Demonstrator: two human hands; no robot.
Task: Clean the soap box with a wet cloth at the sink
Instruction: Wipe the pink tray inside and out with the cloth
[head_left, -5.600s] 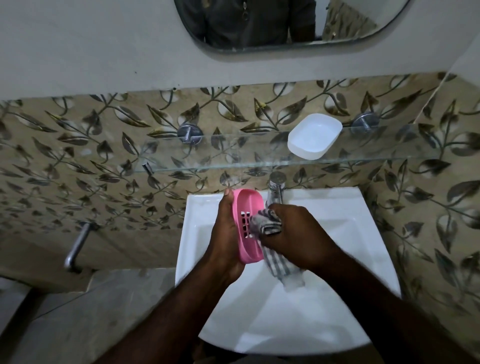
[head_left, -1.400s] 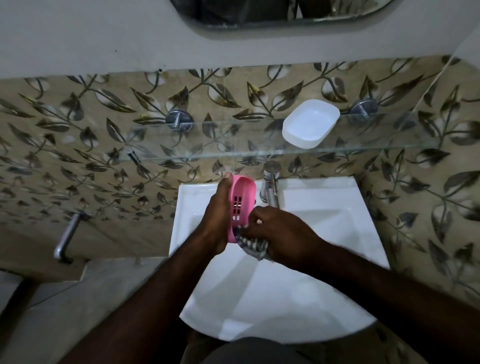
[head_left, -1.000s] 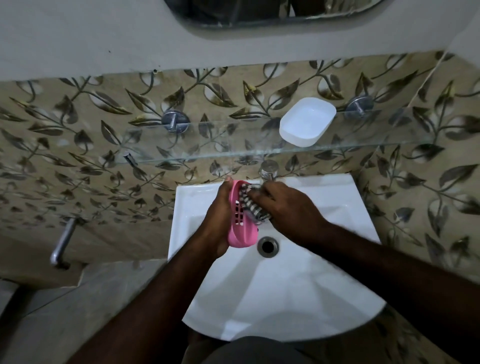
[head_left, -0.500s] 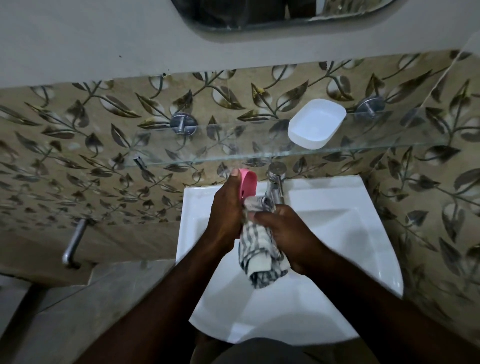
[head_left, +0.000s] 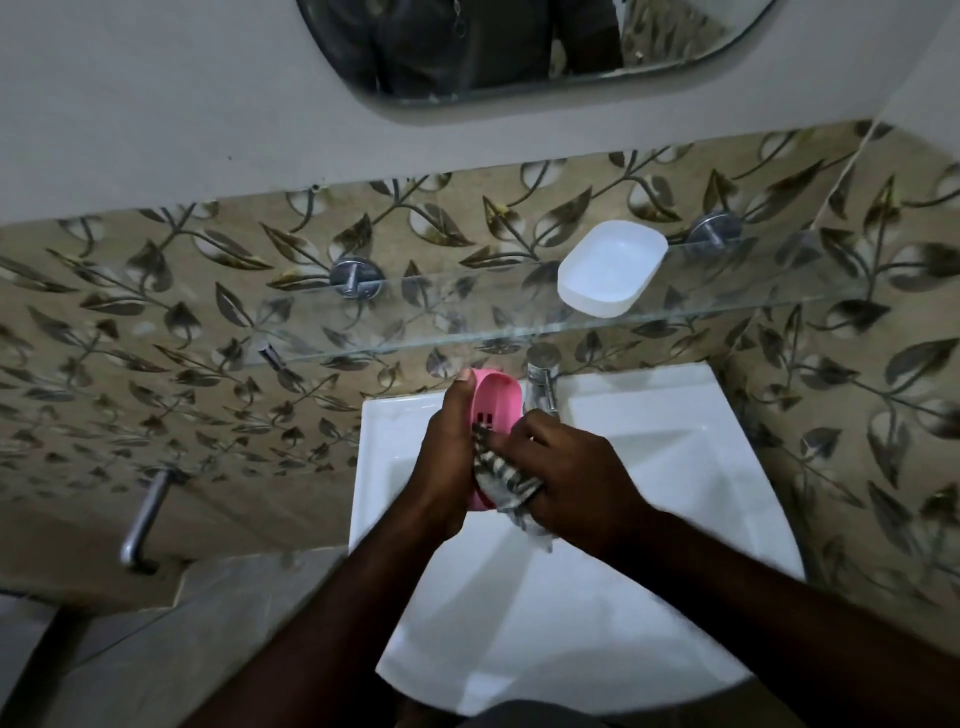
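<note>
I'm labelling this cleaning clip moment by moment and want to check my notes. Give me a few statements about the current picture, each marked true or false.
1. The left hand holds the pink soap box over the sink. True.
2. The right hand holds nothing. False: it grips the striped cloth and presses it against the pink soap box.
3. The white tray lies in the sink basin. False: it rests on the glass shelf above the sink.
4. The tap stands at the back of the sink, just beyond the hands. True.
</note>
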